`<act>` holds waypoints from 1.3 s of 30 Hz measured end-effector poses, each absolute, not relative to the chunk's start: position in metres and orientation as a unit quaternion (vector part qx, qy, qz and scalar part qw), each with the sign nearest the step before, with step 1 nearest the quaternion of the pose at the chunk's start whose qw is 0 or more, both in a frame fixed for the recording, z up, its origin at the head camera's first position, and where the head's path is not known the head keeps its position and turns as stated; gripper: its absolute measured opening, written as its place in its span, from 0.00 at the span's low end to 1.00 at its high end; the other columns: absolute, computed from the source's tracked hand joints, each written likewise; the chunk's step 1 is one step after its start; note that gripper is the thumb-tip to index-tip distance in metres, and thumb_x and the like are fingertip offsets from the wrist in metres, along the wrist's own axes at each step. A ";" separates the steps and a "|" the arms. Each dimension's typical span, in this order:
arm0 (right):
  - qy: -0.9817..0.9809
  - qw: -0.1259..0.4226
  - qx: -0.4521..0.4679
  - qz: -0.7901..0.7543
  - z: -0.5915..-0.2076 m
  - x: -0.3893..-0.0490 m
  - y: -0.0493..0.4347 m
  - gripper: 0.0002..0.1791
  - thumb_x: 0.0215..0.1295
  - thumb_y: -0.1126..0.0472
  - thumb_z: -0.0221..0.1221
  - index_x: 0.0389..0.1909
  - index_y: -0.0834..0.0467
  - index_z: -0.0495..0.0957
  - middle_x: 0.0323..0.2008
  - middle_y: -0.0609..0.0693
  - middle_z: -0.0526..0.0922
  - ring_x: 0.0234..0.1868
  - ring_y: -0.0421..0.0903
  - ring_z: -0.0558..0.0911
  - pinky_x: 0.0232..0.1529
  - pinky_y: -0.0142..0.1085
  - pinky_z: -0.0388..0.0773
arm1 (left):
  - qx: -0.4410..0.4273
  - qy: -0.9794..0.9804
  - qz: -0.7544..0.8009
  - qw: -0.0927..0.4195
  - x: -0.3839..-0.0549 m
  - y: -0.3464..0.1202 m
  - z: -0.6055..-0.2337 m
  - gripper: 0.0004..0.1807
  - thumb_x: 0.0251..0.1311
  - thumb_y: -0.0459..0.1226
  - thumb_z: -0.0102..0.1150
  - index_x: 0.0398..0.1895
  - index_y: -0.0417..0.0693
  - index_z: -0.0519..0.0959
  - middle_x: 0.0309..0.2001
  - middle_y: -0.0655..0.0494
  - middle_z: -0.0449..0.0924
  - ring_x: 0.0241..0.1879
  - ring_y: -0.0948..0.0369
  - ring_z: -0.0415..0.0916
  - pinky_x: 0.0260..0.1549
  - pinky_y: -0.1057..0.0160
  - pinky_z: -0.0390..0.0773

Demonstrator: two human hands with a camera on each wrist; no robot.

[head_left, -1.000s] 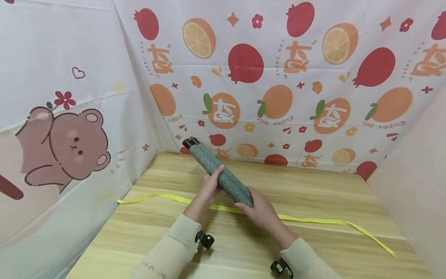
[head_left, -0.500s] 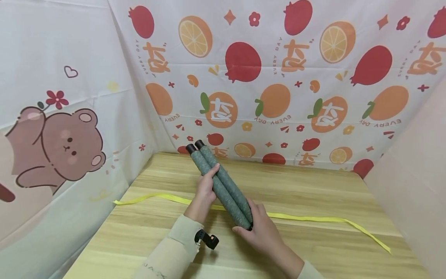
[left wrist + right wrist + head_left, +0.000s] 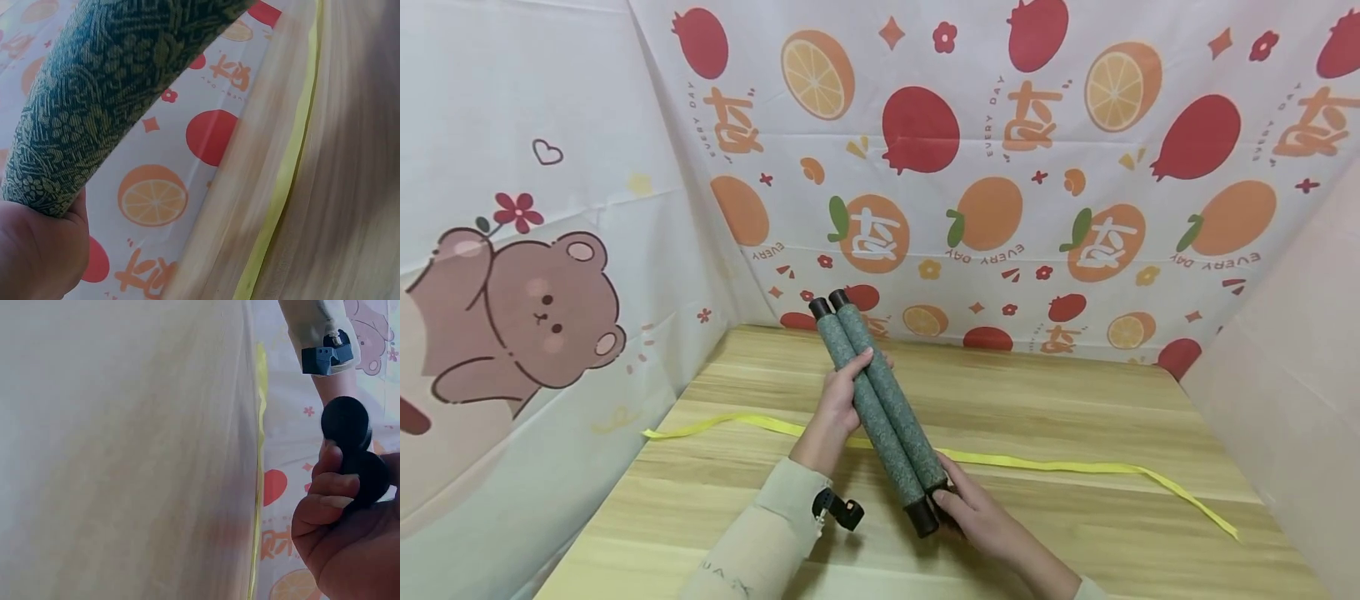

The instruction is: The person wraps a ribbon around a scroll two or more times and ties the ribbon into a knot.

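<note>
paired green patterned fabric rolls with black round end caps (image 3: 895, 408) slant over the pale wood-grain table (image 3: 1060, 400) in the head view, far ends overlapping the white fruit-print cloth (image 3: 992, 150) behind the back edge. wood stretches to both sides; white bear-print cloth (image 3: 445, 467) bounds the left. my left hand (image 3: 841, 396) grips the rolls' farther half, and my right hand (image 3: 970, 504) is curled on the near end. a long flat yellow ribbon (image 3: 1037, 463) crosses beneath them. in the left wrist view, the rolls are apart from the ribbon. in the right wrist view, my fingers wrap the caps, near a black wrist camera (image 3: 328, 359).
</note>
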State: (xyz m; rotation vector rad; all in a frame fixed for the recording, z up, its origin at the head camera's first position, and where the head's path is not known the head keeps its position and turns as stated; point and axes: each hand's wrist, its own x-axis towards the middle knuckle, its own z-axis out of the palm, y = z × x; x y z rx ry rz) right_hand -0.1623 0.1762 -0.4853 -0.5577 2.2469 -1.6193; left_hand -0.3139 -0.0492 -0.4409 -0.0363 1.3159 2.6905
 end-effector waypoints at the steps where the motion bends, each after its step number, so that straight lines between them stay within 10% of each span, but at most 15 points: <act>1: 0.800 0.146 -0.199 -0.547 -0.485 -0.161 0.176 0.34 0.78 0.50 0.45 0.79 0.45 0.43 0.60 0.67 0.73 0.47 0.51 0.81 0.41 0.38 0.81 | -0.015 0.441 0.894 0.072 -0.314 -0.049 -0.441 0.25 0.62 0.42 0.65 0.58 0.41 0.71 0.40 0.54 0.86 0.45 0.58 0.83 0.48 0.56 0.79; 6: 0.893 0.056 -0.192 -0.403 -0.486 -0.155 0.175 0.39 0.73 0.40 0.49 0.79 0.44 0.44 0.63 0.64 0.74 0.57 0.55 0.79 0.51 0.46 0.78 | -0.035 0.476 0.877 0.060 -0.315 -0.044 -0.442 0.21 0.61 0.41 0.66 0.54 0.42 0.75 0.43 0.50 0.85 0.43 0.58 0.84 0.46 0.56 0.80; 14: 0.951 -0.043 -0.160 -0.260 -0.483 -0.150 0.171 0.40 0.69 0.37 0.53 0.78 0.40 0.50 0.39 0.56 0.87 0.28 0.41 0.81 0.25 0.36 0.71 | -0.056 0.501 0.862 0.045 -0.316 -0.037 -0.441 0.19 0.60 0.41 0.67 0.51 0.42 0.76 0.49 0.42 0.83 0.41 0.58 0.84 0.45 0.57 0.81; 18: 0.936 0.003 -0.156 -0.316 -0.481 -0.150 0.171 0.44 0.66 0.35 0.55 0.78 0.39 0.48 0.29 0.50 0.84 0.23 0.39 0.76 0.24 0.34 0.71 | -0.048 0.501 0.863 0.050 -0.316 -0.035 -0.441 0.21 0.60 0.41 0.67 0.53 0.42 0.75 0.44 0.47 0.85 0.42 0.58 0.84 0.45 0.56 0.81; 27: 0.873 0.067 -0.107 -0.471 -0.485 -0.154 0.169 0.63 0.44 0.41 0.75 0.78 0.40 0.45 0.63 0.61 0.73 0.60 0.54 0.75 0.56 0.51 0.72 | -0.036 0.473 0.879 0.043 -0.315 -0.029 -0.442 0.21 0.60 0.40 0.67 0.52 0.39 0.75 0.38 0.52 0.86 0.41 0.57 0.85 0.43 0.57 0.82; 39: 0.745 0.172 -0.132 -0.630 -0.492 -0.157 0.168 0.59 0.50 0.65 0.74 0.78 0.44 0.47 0.51 0.64 0.78 0.42 0.53 0.83 0.36 0.43 0.83 | 0.012 0.468 0.877 0.104 -0.309 -0.025 -0.443 0.24 0.64 0.42 0.63 0.59 0.41 0.71 0.48 0.48 0.83 0.51 0.51 0.81 0.45 0.54 0.82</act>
